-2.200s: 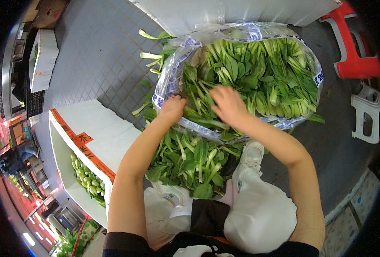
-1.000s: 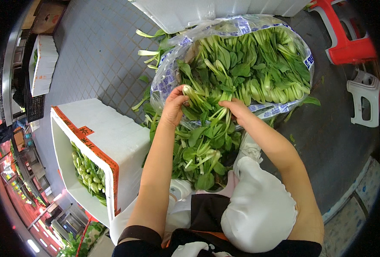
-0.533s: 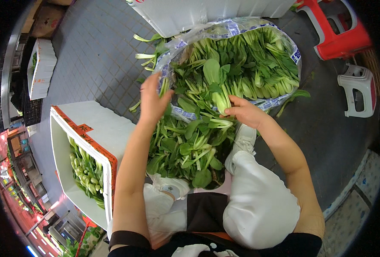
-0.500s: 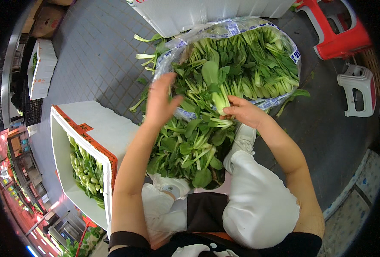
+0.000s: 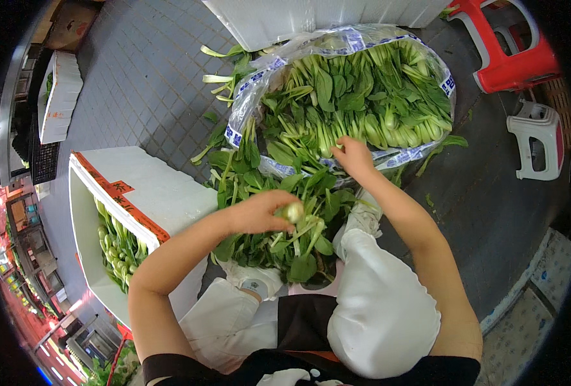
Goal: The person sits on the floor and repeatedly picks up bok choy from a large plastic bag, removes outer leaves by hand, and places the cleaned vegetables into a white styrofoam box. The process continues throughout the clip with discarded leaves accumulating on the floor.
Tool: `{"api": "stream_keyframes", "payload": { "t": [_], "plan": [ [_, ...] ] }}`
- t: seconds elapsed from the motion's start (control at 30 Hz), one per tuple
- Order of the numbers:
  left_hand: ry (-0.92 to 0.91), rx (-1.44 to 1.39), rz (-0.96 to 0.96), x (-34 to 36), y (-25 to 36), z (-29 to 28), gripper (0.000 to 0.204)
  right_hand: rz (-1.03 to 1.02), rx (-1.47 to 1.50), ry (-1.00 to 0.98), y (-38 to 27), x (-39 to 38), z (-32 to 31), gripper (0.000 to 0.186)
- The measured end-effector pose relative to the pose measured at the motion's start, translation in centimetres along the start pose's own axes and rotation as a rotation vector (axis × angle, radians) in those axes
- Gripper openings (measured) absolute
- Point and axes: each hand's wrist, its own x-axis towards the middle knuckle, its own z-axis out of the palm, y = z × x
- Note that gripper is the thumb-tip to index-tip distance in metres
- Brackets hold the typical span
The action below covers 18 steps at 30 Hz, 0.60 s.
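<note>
In the head view, the left hand is clenched around a bok choy head, pale base pointing right, over the loose greens pile. The right hand reaches farther, fingers curled into the plastic-lined sack of greens; its grasp is unclear.

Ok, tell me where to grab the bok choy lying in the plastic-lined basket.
Grip a bok choy by its thick pale stem base, not the leaves. In the plastic-lined basket the white bases lie toward the near right rim, beside the right hand, so come from that side, probably with fingers around the bulb.
</note>
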Motion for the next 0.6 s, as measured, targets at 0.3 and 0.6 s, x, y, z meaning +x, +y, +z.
{"api": "stream_keyframes", "payload": {
  "t": [0.3, 0.6],
  "plan": [
    [0.437, -0.486, -0.333, 1.0, 1.8, -6.8, 0.036, -0.017, -0.032, 0.036, -2.5, 1.8, 4.5, 0.045],
    [0.573, -1.241, -0.279, 1.4, 0.3, -8.5, 0.030, 0.177, 0.332, -0.109, 1.7, 3.3, 5.0, 0.047]
  ]
}}
